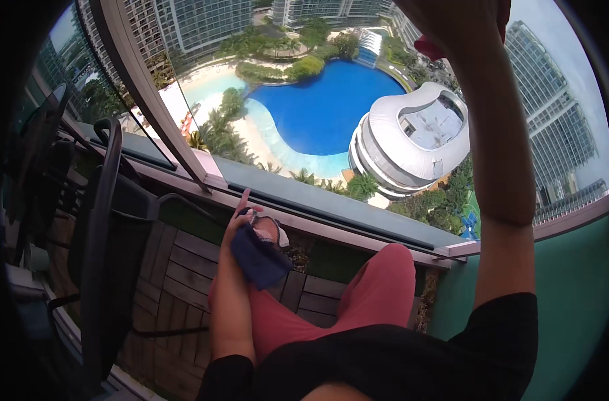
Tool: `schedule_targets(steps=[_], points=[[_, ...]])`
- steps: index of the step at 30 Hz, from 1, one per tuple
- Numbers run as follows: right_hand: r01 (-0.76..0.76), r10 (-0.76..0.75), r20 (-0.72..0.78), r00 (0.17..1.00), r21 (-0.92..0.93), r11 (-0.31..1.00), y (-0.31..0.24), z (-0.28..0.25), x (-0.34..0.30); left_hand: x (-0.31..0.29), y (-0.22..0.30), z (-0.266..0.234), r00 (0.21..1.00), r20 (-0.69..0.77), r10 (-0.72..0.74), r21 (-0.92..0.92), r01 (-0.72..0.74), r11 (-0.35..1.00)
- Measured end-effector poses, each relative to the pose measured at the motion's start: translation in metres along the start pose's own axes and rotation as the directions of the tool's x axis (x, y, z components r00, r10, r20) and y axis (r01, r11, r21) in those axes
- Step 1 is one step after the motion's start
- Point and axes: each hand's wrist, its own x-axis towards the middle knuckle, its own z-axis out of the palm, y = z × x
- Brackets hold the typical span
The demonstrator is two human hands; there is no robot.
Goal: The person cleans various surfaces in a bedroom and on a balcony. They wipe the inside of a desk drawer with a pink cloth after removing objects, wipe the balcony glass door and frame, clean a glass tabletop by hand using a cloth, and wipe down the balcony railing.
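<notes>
In front of my left thigh, my left hand holds a bundle of cloths; its index finger points away from the bundle. The largest piece is a dark navy cloth, hanging down over my wrist. A pale, patterned piece is bunched with it. My right arm reaches high across the window, and my right hand is at the top edge of the view, partly cut off. Bits of a red cloth-like thing show beside and under that hand. Its fingers are mostly hidden.
A window frame post rises at the left, and a sill runs before my knees. Black chairs stand at the left on wooden deck tiles. A green wall is at the right. Far below outside lies a blue pool.
</notes>
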Motion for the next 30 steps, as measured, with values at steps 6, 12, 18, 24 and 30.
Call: schedule_targets(steps=[6, 12, 18, 24, 30], points=[[0.150, -0.364, 0.587, 0.723, 0.381, 0.912, -0.252, 0.048, -0.272, -0.010, -0.004, -0.014, 0.997, 0.014, 0.073, -0.008, -0.072, 0.997], [-0.220, -0.453, 0.684, 0.572, 0.660, 0.718, -0.243, 0.012, -0.345, -0.010, -0.010, -0.048, 0.994, 0.066, -0.081, 0.261, 0.061, 0.963], [-0.015, -0.006, 0.228, 0.974, 0.087, 0.996, 0.053, -0.080, -0.092, 0.013, -0.033, -0.031, 0.951, 0.107, -0.290, 0.368, 0.233, 0.900], [-0.221, 0.014, 0.461, 0.887, 0.397, 0.891, -0.059, -0.067, -0.251, 0.013, -0.064, 0.043, 0.911, 0.241, -0.336, 0.278, 0.267, 0.923], [-0.559, -0.459, 0.844, 0.278, 0.530, 0.638, -0.176, -0.082, -0.450, 0.008, -0.092, 0.044, 0.889, 0.249, -0.385, 0.339, 0.292, 0.894]])
